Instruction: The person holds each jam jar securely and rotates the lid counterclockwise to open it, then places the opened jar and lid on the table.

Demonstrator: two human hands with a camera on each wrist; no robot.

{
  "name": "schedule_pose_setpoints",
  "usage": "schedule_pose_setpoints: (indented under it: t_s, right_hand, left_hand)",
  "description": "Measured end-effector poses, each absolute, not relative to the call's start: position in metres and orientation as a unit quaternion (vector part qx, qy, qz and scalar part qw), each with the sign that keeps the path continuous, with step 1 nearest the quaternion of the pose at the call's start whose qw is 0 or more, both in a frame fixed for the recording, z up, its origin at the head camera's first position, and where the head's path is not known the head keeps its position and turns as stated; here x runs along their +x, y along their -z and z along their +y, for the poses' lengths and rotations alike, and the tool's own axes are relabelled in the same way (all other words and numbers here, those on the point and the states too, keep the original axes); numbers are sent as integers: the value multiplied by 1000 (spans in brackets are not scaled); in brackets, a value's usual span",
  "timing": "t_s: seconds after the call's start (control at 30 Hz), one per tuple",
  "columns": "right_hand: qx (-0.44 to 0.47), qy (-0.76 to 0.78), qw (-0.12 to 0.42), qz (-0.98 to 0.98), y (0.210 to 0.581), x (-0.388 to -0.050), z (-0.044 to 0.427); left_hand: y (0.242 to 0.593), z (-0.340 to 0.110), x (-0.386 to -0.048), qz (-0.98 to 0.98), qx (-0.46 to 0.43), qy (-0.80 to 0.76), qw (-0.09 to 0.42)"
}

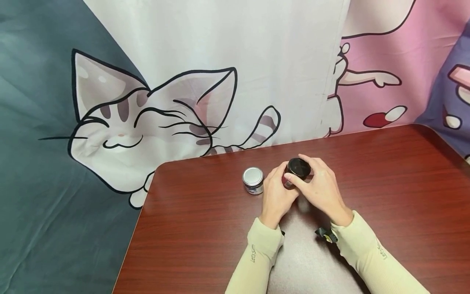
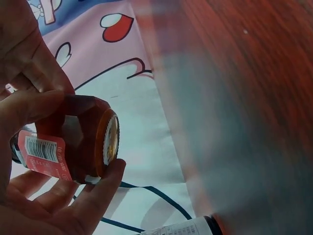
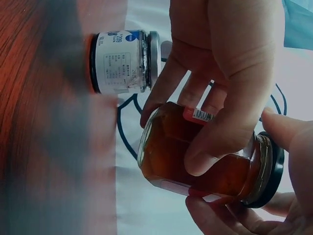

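Observation:
Both hands are on a glass jar of dark amber contents, lifted off the table and slightly tilted. Its black lid (image 1: 298,167) faces up in the head view. My left hand (image 1: 277,194) grips the jar body (image 3: 168,147), thumb on one side and fingers on the other. My right hand (image 1: 324,188) holds the lid end between thumb and fingers. A red label with a barcode (image 2: 41,149) shows on the jar in the left wrist view. To the left of my left hand stands a second jar (image 1: 253,179), upright, with a silver lid and white label.
The reddish-brown wooden table (image 1: 194,228) has its far edge against a cartoon-printed curtain (image 1: 286,61). A small black device (image 1: 326,235) sits at the right sleeve cuff.

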State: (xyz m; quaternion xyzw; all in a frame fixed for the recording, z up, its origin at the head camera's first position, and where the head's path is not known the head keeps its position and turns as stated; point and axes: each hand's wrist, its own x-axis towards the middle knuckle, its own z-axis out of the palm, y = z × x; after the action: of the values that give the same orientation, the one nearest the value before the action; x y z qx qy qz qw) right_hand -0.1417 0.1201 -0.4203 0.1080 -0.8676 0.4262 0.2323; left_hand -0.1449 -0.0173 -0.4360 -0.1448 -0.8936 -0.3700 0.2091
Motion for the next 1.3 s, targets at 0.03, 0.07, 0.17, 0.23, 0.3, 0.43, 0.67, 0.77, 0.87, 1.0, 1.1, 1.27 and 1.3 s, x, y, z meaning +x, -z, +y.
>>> schedule_pose_setpoints:
  t_s: [0.03,0.07,0.17,0.23,0.3,0.43,0.67,0.77,0.87,1.0,1.1,1.27,1.3]
  right_hand:
    - [107,-426,234,-867,420,-142,120]
    - [107,-426,237,-867,421,-142,120]
    - [107,-426,241,-866,421,-142,120]
    - [108,-425,242,-865,420,-142,119]
    - [106,-425,243,-865,420,-142,119]
    - [101,-422,246,-867,419,-142,119]
    - [104,-417,259,-865,418,-141,119]
    - [108,-415,264,-864,418,-141,119]
    - [112,-415,269,-862,419,-140,118]
    - [117,-417,275,-858,418,-139,118]
    - [121,-419,276,-857,418,-139,118]
    - [122,-423,275,-855,418,-139,118]
    - [123,-424,275,-854,418,-138,118]
  left_hand:
    - [436,-17,-145,-894,-143,369,209]
    - [436,-17,-145,-895,-142,367,209]
    - [435,-17,-145,-896,-138,365,213]
    - [435,-18,-145,-896,-136,364,215]
    - [435,-18,-145,-896,-135,363,216]
    - [435,-18,-144,-898,-133,359,215]
    - [435,-19,-144,-903,-132,348,215]
    - [435,-19,-144,-905,-132,343,216]
    - [435,-19,-144,-907,-133,336,215]
    - [434,-20,-145,-913,-134,321,215]
    - [433,-20,-144,-915,-133,315,215]
    - [431,-21,-144,-915,-134,317,213]
    - [432,-21,-144,-915,-135,317,212]
